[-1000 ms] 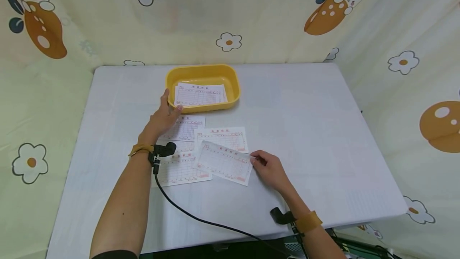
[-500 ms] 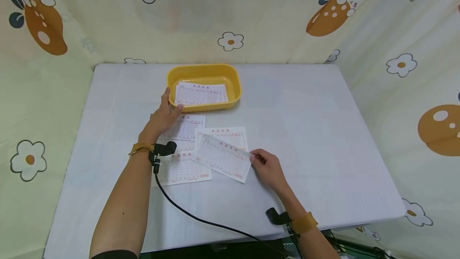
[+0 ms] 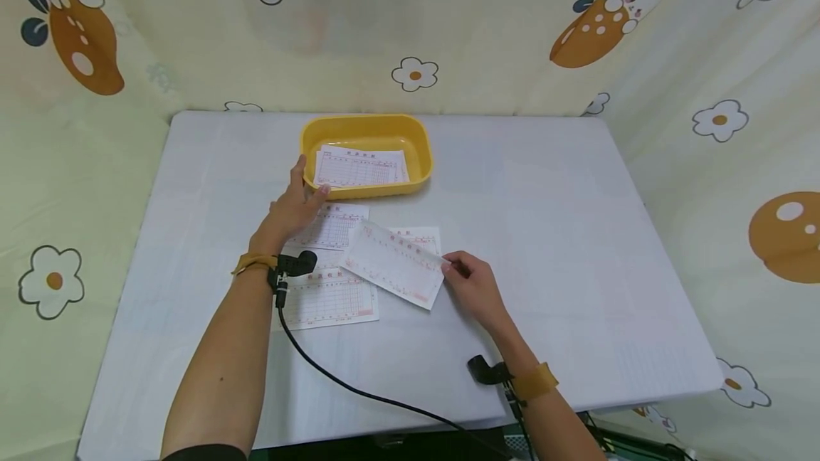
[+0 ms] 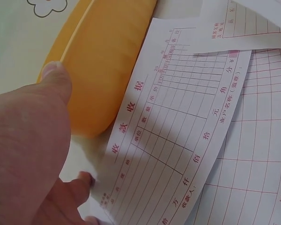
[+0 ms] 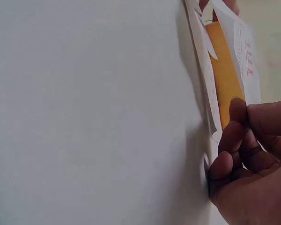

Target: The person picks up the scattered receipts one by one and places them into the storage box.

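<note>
Just in front of the tray (image 3: 359, 122), we have one slip (image 3: 393, 263) held at a slant above the loose slips (image 3: 329, 302), its right end pinched between the thumb and fingers of our right hand (image 3: 475, 289). We judge it very light, limp and easily creased, so a gentle hold near the edge should do; its free end may droop or drag. Our left hand (image 3: 290, 215) grips the tray's near left corner, which looks like stiff, smooth plastic.
</note>
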`<state>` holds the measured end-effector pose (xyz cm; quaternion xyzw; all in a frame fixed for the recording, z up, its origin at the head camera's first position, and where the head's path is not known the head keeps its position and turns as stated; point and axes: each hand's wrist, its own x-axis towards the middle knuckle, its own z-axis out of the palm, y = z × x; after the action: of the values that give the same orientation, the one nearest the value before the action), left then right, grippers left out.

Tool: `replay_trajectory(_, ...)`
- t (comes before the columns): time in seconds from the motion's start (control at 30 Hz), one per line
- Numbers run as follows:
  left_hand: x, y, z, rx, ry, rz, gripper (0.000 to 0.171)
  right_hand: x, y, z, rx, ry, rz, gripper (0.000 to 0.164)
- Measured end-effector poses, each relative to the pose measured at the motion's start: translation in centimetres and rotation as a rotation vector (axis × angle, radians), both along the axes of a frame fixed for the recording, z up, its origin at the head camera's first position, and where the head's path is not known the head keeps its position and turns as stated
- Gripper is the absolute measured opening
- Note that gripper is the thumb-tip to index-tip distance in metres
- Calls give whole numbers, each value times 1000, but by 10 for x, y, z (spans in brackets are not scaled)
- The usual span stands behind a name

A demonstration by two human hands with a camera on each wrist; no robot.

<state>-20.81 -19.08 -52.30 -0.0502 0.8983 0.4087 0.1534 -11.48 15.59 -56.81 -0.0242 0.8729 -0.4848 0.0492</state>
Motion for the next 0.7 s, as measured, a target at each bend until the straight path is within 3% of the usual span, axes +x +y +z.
replay_trajectory(0.23,-1,2,0,-4,11,-7,87,-17,-4,7,-33,11,4,16)
replay_trajectory(0.7,0,3,2,-33,24,-22,87,-52,-16,36,-76,57,7,20)
